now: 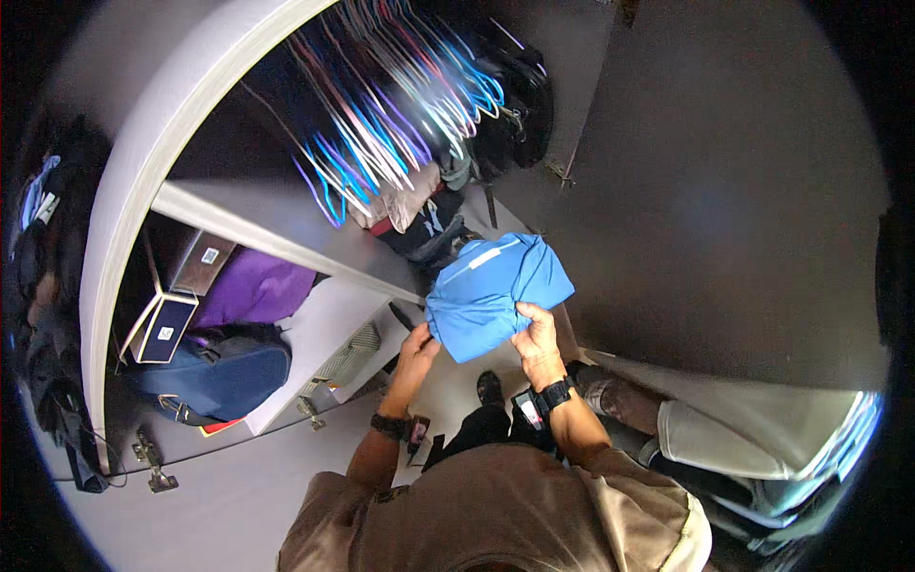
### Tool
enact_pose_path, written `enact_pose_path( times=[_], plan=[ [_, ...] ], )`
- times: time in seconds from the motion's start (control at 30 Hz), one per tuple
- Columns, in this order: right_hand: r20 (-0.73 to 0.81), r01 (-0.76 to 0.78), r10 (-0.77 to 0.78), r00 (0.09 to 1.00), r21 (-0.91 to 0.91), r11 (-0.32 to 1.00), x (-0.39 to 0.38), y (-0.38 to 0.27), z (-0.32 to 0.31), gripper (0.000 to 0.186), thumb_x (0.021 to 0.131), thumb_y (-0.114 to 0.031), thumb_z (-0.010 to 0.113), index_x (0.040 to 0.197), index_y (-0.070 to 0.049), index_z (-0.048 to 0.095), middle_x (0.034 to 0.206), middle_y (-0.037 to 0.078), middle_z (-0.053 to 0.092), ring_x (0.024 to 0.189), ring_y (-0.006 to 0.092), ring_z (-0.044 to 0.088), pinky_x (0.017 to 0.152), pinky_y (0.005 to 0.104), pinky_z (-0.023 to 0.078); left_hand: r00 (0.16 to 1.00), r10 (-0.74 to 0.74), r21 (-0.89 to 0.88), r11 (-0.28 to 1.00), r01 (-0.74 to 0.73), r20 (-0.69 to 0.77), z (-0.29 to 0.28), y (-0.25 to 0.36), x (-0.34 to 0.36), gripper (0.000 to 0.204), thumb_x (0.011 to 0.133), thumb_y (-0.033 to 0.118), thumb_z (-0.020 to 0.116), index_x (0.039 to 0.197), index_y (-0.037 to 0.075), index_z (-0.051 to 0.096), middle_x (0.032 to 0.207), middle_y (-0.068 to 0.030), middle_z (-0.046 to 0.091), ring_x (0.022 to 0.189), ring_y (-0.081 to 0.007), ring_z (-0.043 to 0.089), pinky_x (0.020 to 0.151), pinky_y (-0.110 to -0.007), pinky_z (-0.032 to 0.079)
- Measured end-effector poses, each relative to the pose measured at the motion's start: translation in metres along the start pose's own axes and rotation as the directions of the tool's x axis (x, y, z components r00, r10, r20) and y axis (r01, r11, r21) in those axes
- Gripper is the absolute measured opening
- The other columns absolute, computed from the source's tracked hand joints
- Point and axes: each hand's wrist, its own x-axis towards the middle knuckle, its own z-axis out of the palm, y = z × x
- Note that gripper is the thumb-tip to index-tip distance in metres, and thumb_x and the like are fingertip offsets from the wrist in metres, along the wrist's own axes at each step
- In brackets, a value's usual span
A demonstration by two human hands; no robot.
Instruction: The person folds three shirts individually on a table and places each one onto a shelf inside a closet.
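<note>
A folded blue garment (496, 286) with a small white label is held up in front of my body, between both hands. At its lower left edge, my left hand (416, 355) is closed on the cloth. My right hand (538, 345) grips the near right side, its thumb lying on top and the other fingers hidden beneath. Just past the garment, dark and beige clothes (405, 205) lie heaped inside the wardrobe.
Several empty hangers (391, 124), blue, white and purple, hang above. Left of a divider (286, 243) are boxes (200, 262), purple fabric (255, 286) and a navy bag (224, 370). Hinges (157, 462) sit near the lower left. A dark panel (724, 191) stands right, above light-coloured textiles (753, 439).
</note>
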Motion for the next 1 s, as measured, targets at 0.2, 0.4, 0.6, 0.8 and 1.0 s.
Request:
enact_pose_path(
  times=[0.2,0.4,0.6,0.8,1.0],
  plan=[
    [-0.011,-0.103,0.103,0.995,-0.064,0.993,0.086,0.013,0.037,0.041,0.076,-0.004,0.063,0.115,0.005,0.057,0.113,0.015,0.064,0.098,0.0285,0.063,0.093,0.0432,0.049,0.893,0.353,0.6,0.79,-0.125,-0.28,-0.011,0.089,-0.039,0.023,0.09,0.002,0.053,0.108,0.003,0.068,0.103,-0.0157,0.068,0.094,-0.021,0.064,0.086,-0.033,0.049],
    [0.679,0.688,-0.241,0.693,-0.525,0.501,0.153,0.05,0.111,0.031,0.084,-0.008,0.059,0.115,-0.002,0.06,0.115,0.012,0.061,0.109,0.0248,0.057,0.096,0.0386,0.044,0.574,0.775,0.901,0.412,-0.14,-0.265,-0.062,0.113,-0.049,0.019,0.085,0.003,0.054,0.099,0.0,0.066,0.098,-0.0168,0.068,0.089,-0.0321,0.064,0.082,-0.039,0.05],
    [0.877,0.748,-0.14,0.461,-0.468,-0.471,0.255,0.099,0.134,0.031,0.085,-0.016,0.061,0.113,-0.004,0.063,0.12,0.017,0.06,0.112,0.0308,0.057,0.095,0.0372,0.044,0.636,0.759,0.989,0.139,0.055,-0.142,-0.1,0.087,-0.033,0.015,0.083,0.008,0.055,0.092,0.002,0.065,0.084,-0.0154,0.063,0.079,-0.0342,0.057,0.077,-0.044,0.044],
    [0.589,0.748,-0.522,0.617,-0.646,0.156,0.38,0.171,0.068,0.049,0.062,0.001,0.068,0.109,-0.009,0.062,0.11,0.011,0.059,0.108,0.0253,0.056,0.09,0.0338,0.046,0.734,0.637,0.969,0.207,0.133,-0.237,-0.087,0.083,-0.024,0.03,0.086,0.014,0.049,0.108,-0.003,0.061,0.108,-0.0228,0.059,0.101,-0.0411,0.051,0.092,-0.049,0.037],
    [0.158,0.218,-0.189,0.969,-0.195,0.956,0.402,0.177,0.088,0.046,0.061,-0.005,0.071,0.107,-0.007,0.061,0.104,0.011,0.06,0.093,0.0238,0.058,0.08,0.0357,0.048,0.713,0.65,0.963,0.223,0.152,-0.263,-0.092,0.087,-0.026,0.037,0.091,0.019,0.046,0.114,-0.006,0.057,0.112,-0.026,0.054,0.104,-0.0412,0.048,0.093,-0.049,0.034]
  ],
)
